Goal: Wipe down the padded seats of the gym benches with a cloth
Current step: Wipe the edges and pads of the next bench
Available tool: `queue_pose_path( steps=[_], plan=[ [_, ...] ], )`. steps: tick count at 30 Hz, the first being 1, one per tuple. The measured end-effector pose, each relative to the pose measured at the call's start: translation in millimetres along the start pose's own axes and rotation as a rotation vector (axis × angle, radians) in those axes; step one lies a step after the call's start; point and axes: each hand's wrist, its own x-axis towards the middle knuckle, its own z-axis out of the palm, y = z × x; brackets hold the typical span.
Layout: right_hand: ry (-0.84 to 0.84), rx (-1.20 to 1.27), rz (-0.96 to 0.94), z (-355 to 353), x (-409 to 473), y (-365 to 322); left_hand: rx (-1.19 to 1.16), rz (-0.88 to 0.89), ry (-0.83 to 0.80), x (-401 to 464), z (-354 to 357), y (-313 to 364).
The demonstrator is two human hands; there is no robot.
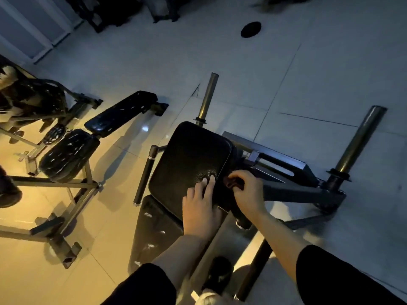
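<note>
A black padded seat [189, 159] of a gym bench fills the middle of the head view, with a longer worn pad [154, 225] below it. My left hand [200, 205] lies on the seat's lower right corner, fingers straight and pressing on the padding. My right hand [246, 190] is just off the seat's right edge, fingers curled round a small dark cloth [233, 183]. The cloth is bunched and mostly hidden by the fingers.
A second bench with a cracked black seat [68, 155] and back pad [121, 113] stands at the left. Two metal weight pegs [209, 93] [361, 137] rise from the frame [304, 190] on the right. A dark round disc [251, 29] lies on the tiled floor.
</note>
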Motion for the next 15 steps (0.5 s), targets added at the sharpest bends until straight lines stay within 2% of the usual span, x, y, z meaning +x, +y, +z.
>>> queue_pose_path(
  steps=[4, 6, 9, 10, 12, 15],
  plan=[
    [0.237, 0.056, 0.010, 3, 11, -10, 0.010, 0.109, 0.051, 0, 10, -19],
    [0.170, 0.043, -0.024, 8, 6, -11, -0.011, 0.114, 0.038, -4, 7, -17],
    [-0.027, 0.048, -0.016, 8, -15, 0, -0.027, 0.051, -0.007, -8, 2, -5],
    [-0.037, 0.053, -0.023, 4, -18, 4, -0.031, 0.016, -0.005, -9, 3, -1],
    [0.047, 0.069, -0.060, -4, -15, 5, -0.031, -0.031, 0.003, -11, 5, 5],
    [0.125, 0.082, -0.186, -3, -4, 2, 0.006, -0.017, 0.075, -11, 11, 3]
  ],
)
